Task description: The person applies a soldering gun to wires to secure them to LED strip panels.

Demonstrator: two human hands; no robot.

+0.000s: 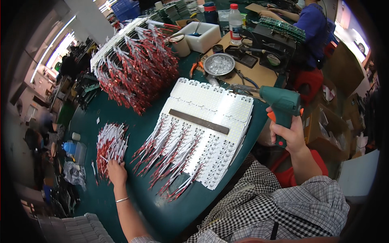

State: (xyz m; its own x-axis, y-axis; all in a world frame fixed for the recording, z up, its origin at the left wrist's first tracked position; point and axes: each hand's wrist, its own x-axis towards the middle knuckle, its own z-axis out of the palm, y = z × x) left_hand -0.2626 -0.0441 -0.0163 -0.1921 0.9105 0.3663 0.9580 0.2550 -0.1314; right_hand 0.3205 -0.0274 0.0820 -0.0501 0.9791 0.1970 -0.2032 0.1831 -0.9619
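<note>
My right hand [292,133] is wrapped round the handle of a green hot glue gun [279,101] with an orange trigger, its nozzle pointing left over the panel's far right corner. At the near end of a loose pile of short red-and-white wires [111,141], my left hand [117,172] has its fingers closed on wire ends. Between the hands lies a stack of white circuit board panels [210,99]. A dark flat bar [198,121] rests across the top panel. Rows of red-and-white wires [172,150] hang off its left side.
Behind stands a large stack of panels with dense red wires [137,69]. Beyond the panel are a metal bowl [219,64], orange-handled pliers [194,69], a white box [200,36] and a bottle [235,24]. A co-worker in purple [314,32] sits at far right; cardboard boxes [328,129] stand below.
</note>
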